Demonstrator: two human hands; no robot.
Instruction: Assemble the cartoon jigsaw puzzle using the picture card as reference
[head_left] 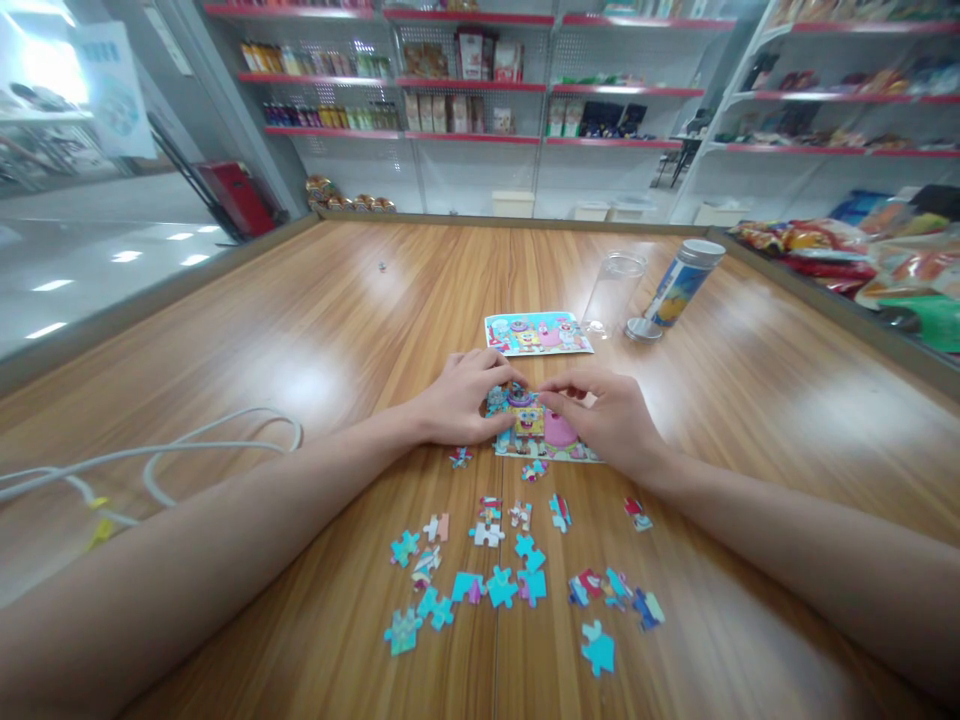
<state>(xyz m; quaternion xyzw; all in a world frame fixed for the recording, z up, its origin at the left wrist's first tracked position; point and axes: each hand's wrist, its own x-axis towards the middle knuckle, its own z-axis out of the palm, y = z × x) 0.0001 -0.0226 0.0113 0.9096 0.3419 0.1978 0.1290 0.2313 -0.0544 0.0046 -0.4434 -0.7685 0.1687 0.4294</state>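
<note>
A partly assembled cartoon jigsaw puzzle (529,422) lies on the wooden table between my hands. My left hand (471,398) rests at its left side, thumb and index finger apart and touching the pieces. At the puzzle's upper middle, my right hand (604,405) pinches a puzzle piece mostly hidden by the fingertips, and it covers the puzzle's right part. Just behind lies a printed reference picture (538,334) with a similar scene. Several loose pieces are scattered nearer to me, among them a blue piece (502,587) and a red one (638,514).
A clear plastic canister (616,290) and a printed tube (681,290) with a lid (643,329) by its base stand at the back right. White cables (225,446) cross the left side. Snack bags (817,245) lie beyond the right edge; stocked shelves (472,85) stand behind.
</note>
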